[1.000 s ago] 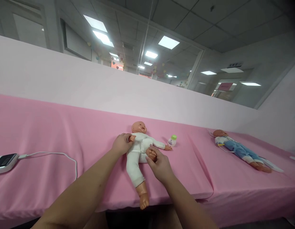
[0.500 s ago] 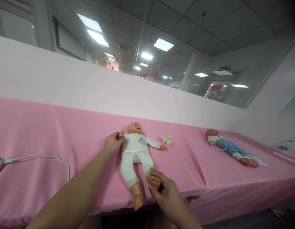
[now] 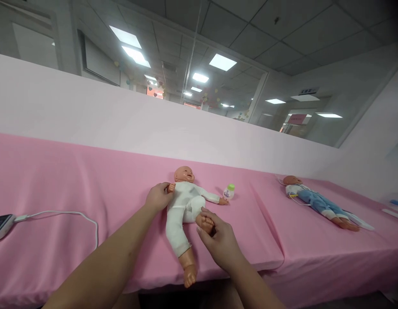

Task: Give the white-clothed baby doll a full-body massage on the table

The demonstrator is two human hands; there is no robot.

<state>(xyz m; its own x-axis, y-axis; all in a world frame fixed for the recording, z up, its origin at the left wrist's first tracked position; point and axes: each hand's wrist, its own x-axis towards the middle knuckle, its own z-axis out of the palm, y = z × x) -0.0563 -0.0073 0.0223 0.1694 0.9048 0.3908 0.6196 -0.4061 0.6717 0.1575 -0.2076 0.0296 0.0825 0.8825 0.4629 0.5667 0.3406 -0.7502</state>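
Note:
On the pink-covered table lies a baby doll [image 3: 186,195] on its back, dressed in white, its head toward the wall. My left hand [image 3: 158,196] is closed around the doll's hand on the left side of the picture. Lower down, my right hand [image 3: 221,236] grips the doll's foot on the right side, and that leg is bent up with the knee raised. The other leg lies straight, its foot at the table's front edge. A small clear bottle with a green cap [image 3: 229,192] stands beside the doll's outstretched hand.
Farther right, a second doll in blue trousers [image 3: 318,199] lies on the pink cloth [image 3: 250,240] with a thin tube by it. At the left edge is a white handheld device [image 3: 2,226] with a white cable [image 3: 64,213]. Behind runs a low white wall [image 3: 122,124] with glass above.
My right hand has pushed the doll's foot up toward its body, bending the knee. My left hand keeps its hold on the doll's hand. The view has shifted slightly.

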